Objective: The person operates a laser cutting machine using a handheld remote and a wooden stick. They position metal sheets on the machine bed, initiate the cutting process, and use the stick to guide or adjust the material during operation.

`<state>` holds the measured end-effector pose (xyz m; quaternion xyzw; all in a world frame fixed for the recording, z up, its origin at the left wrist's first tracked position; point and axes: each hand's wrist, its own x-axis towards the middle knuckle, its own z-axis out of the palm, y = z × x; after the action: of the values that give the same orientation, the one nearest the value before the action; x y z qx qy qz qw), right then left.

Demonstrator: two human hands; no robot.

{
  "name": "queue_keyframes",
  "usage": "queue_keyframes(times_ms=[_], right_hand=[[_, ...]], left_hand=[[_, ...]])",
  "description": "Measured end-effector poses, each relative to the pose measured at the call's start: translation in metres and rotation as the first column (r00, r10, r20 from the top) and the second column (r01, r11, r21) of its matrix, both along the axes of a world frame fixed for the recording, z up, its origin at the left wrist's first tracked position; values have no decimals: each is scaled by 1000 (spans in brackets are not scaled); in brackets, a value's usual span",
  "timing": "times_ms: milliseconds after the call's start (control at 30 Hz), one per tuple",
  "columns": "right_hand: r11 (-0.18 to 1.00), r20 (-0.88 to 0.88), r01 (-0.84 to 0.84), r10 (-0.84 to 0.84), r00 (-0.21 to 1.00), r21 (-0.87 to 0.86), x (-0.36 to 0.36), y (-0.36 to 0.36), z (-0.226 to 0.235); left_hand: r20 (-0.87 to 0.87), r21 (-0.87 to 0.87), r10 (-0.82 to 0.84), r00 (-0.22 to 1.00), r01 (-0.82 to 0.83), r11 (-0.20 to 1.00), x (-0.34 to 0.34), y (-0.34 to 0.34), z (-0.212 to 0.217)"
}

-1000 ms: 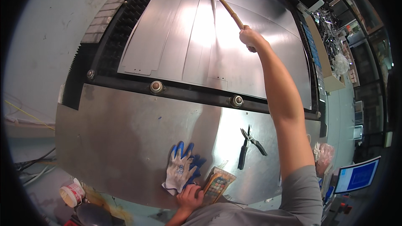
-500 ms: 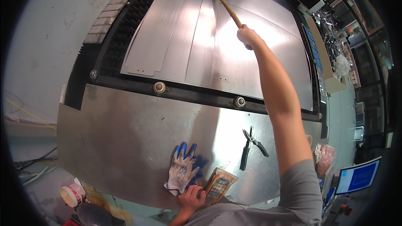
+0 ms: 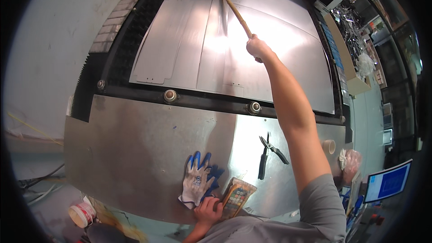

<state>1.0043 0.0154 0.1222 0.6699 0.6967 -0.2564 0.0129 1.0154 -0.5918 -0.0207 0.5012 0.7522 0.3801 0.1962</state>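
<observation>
A long yellow-brown wooden stick (image 3: 236, 13), knobbed like bamboo, is gripped by my right hand (image 3: 257, 48) with the fingers wrapped round its near end. My arm reaches out over a large metal sheet (image 3: 180, 58) marked by straight cut lines. The stick's far tip is at a cut line near the sheet's far side; contact is hard to judge. At the near edge of the metal table (image 3: 135, 153), my left hand (image 3: 208, 210) has curled fingers, and what is under them is hidden. Beside it lie white-and-blue work gloves (image 3: 195, 179) and a wrapped keypad controller (image 3: 237, 198).
Black-handled cutters (image 3: 269, 153) lie partly spread on the table. Ball rollers (image 3: 170, 95) line the dark rail before the sheet. A tape roll (image 3: 329, 146), a plastic bag (image 3: 352, 161) and a lit monitor (image 3: 388, 182) are at right; a tub (image 3: 82, 214) stands lower left.
My right hand and the stick have shifted left and slightly nearer, and the stick's tip has moved left. The tape roll shows more fully beside my arm. My left hand stays put.
</observation>
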Motion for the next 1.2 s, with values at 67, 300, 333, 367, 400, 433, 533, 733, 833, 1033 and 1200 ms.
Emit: queue_keyframes(times_ms=[67, 300, 333, 367, 400, 433, 533, 733, 833, 1033, 1200], right_hand=[[1000, -7, -5, 5, 1000, 14, 3, -3, -2], [996, -47, -16, 21, 999, 85, 37, -48, -35], [994, -64, -22, 29, 998, 103, 45, -62, -44], [997, -111, -17, 25, 994, 75, 57, -76, -52], [995, -151, -28, 42, 988, 92, 69, -93, -61], [967, -85, -82, 106, 991, 240, 79, -114, -71], [1000, -337, 21, -22, 941, -7, 120, -173, -82], [980, -398, 44, 38, 916, 195, 177, -318, -106], [999, -451, 35, -29, 892, 4, 204, -383, -100], [997, -360, -48, 64, 931, 52, 229, -450, -95], [984, -419, -2, 78, 905, 179, 244, -460, -111]], left_hand=[[9, 3, -8, 1000, 8, 1000, 0, 1, 0], [39, 20, -7, 999, 7, 1000, 0, 2, 2], [45, 5, -7, 999, 7, 1000, 0, 2, 2], [54, 14, -6, 999, 5, 1000, 0, 3, 2], [50, 30, -12, 999, 11, 999, 0, 3, 2], [50, 42, -16, 999, 14, 999, 0, 4, 2], [40, 70, -19, 999, 17, 997, 0, 6, 1], [28, 70, -20, 999, 18, 997, 0, 5, -1], [-1, 106, -22, 1000, 22, 994, 1, 7, -2], [96, 153, -36, 995, 21, 988, -1, 15, 21], [156, 243, -112, 981, 72, 967, -16, 70, 47]])
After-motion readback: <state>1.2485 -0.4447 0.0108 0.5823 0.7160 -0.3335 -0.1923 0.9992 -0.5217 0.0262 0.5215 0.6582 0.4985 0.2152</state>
